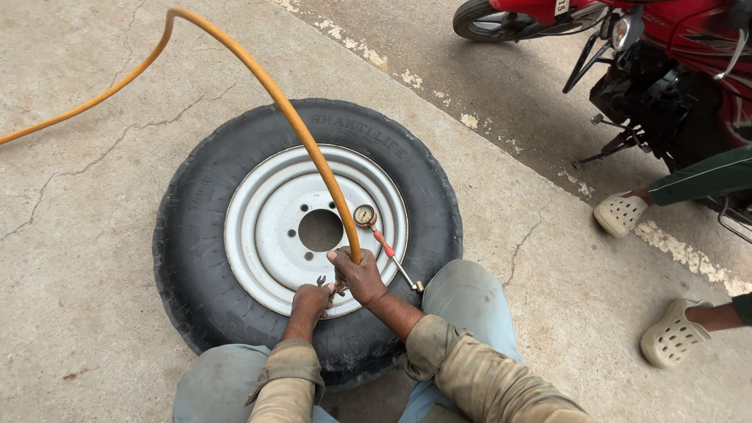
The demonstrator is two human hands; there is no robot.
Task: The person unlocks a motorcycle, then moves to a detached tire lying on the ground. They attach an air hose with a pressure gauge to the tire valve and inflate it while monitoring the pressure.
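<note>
A large black tyre (204,211) on a silver-grey steel rim (266,204) lies flat on the concrete in front of my knees. My right hand (358,276) grips the end of an orange air hose (290,117) at the rim's near edge. The hose arcs up and away to the far left. My left hand (311,301) is closed on a small metal tool (321,280) at the same spot on the rim, close against my right hand. A round pressure gauge (364,215) with a red-handled stem rests on the rim just right of the hose.
A red motorcycle (674,70) stands at the top right on darker pavement. Another person's legs in dark green trousers and pale perforated clogs (619,213) are at the right, the second clog (672,337) nearer. Cracked concrete surrounds the tyre.
</note>
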